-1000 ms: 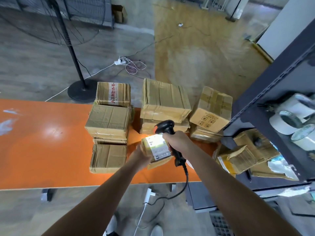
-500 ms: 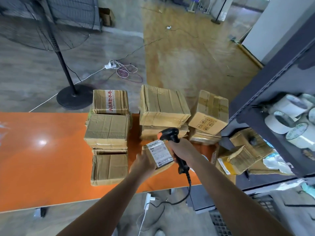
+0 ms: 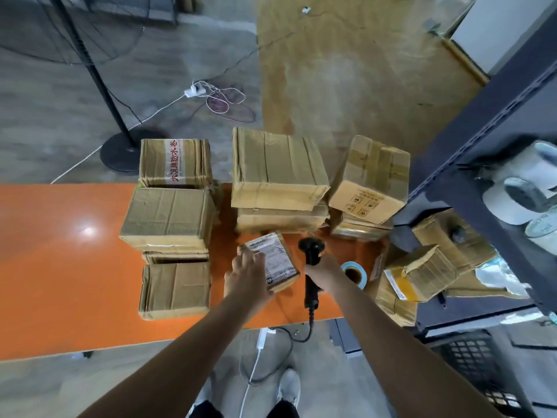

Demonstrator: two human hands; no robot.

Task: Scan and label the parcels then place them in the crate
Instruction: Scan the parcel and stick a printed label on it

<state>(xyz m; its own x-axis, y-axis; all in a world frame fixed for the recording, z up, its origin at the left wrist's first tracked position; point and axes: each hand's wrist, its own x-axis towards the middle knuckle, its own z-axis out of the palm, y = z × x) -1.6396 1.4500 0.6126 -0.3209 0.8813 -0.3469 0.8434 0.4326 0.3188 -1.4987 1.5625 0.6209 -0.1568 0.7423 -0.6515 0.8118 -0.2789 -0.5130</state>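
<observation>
Left hand (image 3: 248,280) holds parcel (image 3: 275,260), right hand (image 3: 327,271) scanner (image 3: 312,251); box (image 3: 174,162) perhaps reads 防水

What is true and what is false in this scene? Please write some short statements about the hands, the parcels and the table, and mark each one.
1. The right hand holds a black scanner. True.
2. The small parcel in the left hand has no label. False: a white label covers its upper face.
3. The table is orange. True.
4. The fan stands on the table. False: its base stands on the floor beyond the table.
5. A roll of tape lies on the table beside the right hand. True.
</observation>
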